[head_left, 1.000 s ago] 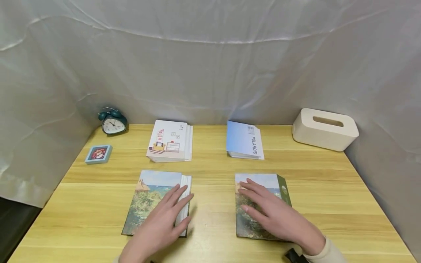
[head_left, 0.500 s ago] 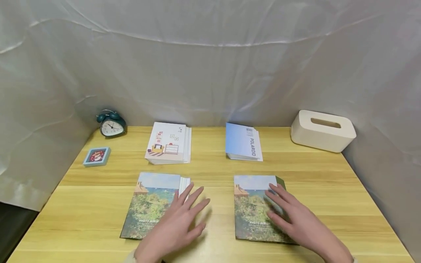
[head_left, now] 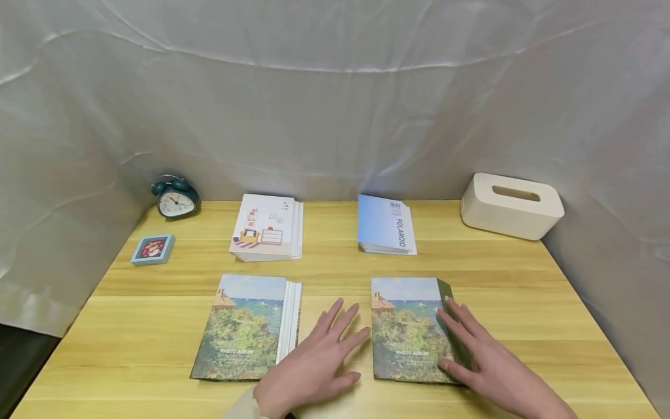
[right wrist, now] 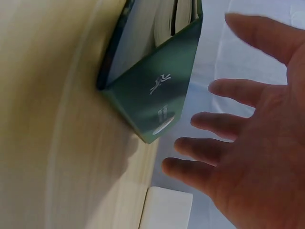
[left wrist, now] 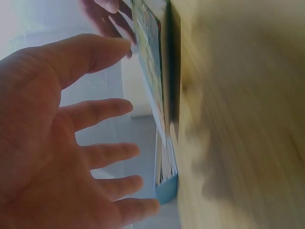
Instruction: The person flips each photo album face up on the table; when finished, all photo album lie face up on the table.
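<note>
Two photo albums with painted seaside covers lie on the table. The left photo album (head_left: 243, 331) has its white page edges facing right; the right photo album (head_left: 405, 331) shows its green spine (right wrist: 159, 86) on its right side. My left hand (head_left: 319, 361), fingers spread, hovers over the wood between the two albums, left of the right one. My right hand (head_left: 487, 361) is at the right album's spine side, its thumb and fingertips overlapping the cover edge in the head view. The right wrist view shows a gap between those fingers and the spine. Both hands hold nothing.
Behind are a white illustrated album (head_left: 264, 227) and a blue POLAROID album (head_left: 384, 224). An alarm clock (head_left: 177, 198) and a small light-blue frame (head_left: 153, 250) stand at far left. A white tissue box (head_left: 512, 206) sits back right. Grey cloth (head_left: 335, 116) walls the table.
My left hand has moved right, off the left album and into the space between the albums. My right hand has shifted right, from above the right album's cover to its spine edge.
</note>
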Available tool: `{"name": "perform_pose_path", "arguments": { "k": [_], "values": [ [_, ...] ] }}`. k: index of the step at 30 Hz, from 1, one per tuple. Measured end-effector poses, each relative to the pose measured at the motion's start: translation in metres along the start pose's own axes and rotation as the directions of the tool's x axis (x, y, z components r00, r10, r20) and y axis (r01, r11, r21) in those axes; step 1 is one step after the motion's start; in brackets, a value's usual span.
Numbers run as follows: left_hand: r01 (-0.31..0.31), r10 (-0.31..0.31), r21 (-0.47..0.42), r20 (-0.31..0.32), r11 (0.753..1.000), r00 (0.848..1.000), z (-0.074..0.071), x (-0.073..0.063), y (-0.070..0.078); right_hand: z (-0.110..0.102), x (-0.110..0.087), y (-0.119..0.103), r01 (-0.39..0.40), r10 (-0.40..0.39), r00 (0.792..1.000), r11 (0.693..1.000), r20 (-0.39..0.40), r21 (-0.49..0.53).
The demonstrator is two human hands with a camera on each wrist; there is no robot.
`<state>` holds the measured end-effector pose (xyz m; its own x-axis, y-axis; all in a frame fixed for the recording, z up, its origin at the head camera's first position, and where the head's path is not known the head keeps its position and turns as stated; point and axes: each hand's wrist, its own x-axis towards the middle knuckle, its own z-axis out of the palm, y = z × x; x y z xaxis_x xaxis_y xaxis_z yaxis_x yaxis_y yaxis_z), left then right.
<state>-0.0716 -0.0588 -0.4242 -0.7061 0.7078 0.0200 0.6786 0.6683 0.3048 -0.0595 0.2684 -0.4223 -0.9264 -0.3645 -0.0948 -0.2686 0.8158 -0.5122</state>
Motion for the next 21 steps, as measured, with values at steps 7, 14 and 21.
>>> {"name": "perform_pose_path", "arguments": {
  "k": [7, 14, 21],
  "values": [
    [-0.055, 0.058, -0.055, 0.042, 0.997, 0.997, 0.004, 0.015, 0.009, 0.005, -0.004, 0.008, 0.023, -0.025, 0.998, 0.999, 0.060, 0.030],
    [-0.063, 0.065, -0.027, 0.067, 0.998, 0.996, 0.007, 0.030, 0.012, 0.008, -0.005, 0.015, -0.004, -0.002, 0.990, 0.999, 0.143, 0.038],
    [-0.081, 0.081, -0.004, 0.092, 0.997, 0.992, 0.013, 0.038, 0.018, 0.012, -0.003, 0.018, -0.010, 0.003, 0.989, 0.999, 0.148, 0.045]
  ]
}}
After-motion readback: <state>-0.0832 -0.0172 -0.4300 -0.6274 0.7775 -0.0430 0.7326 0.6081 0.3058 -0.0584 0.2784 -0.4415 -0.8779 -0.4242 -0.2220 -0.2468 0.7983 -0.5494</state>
